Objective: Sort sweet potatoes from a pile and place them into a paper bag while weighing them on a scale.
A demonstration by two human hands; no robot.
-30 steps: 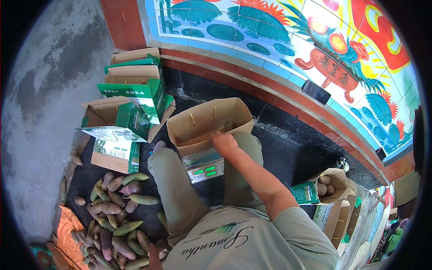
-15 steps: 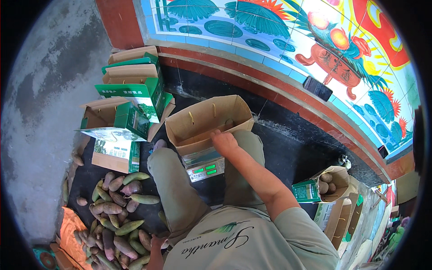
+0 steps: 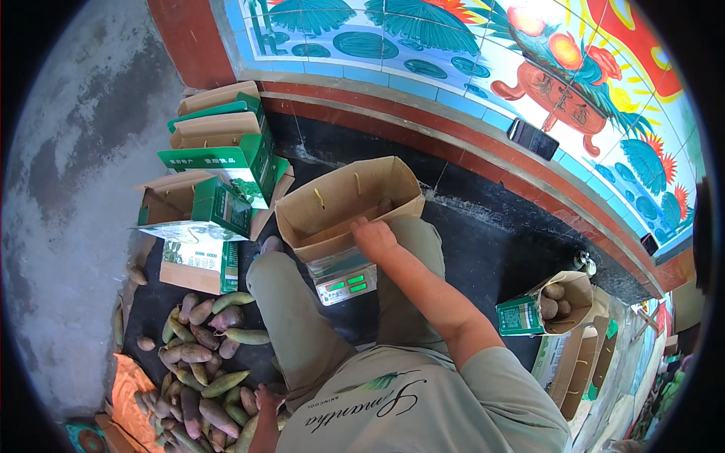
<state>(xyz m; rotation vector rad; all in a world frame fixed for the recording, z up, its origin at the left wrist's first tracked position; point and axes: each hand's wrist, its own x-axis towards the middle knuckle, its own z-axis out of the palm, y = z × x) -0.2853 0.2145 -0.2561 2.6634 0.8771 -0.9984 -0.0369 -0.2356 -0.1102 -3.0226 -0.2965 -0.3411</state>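
An open cardboard carton (image 3: 325, 215) with yellow cord loops stands between my knees. A brownish root vegetable (image 3: 386, 204) lies inside at its right end. My right hand (image 3: 374, 238) is at the carton's near rim, its fingers curled over the edge. Just below the carton's front shows a scale (image 3: 347, 287) with lit green displays. My left hand (image 3: 269, 397) is low beside my left thigh, at the right edge of a pile of long green and purplish radishes (image 3: 219, 383). Its fingers are partly hidden, so I cannot tell what they hold.
Several green-and-brown cartons (image 3: 215, 155) stand at the left. Another carton (image 3: 521, 315) holds round brown roots (image 3: 555, 302) at the right, beside folded cartons (image 3: 578, 362). A phone (image 3: 533, 140) leans against the painted tile wall (image 3: 423, 45). Orange cloth (image 3: 130, 392) lies left of the pile.
The view has shifted slightly. My right hand stays at the carton's rim, and my left hand stays beside the pile with a small shift of its fingers.
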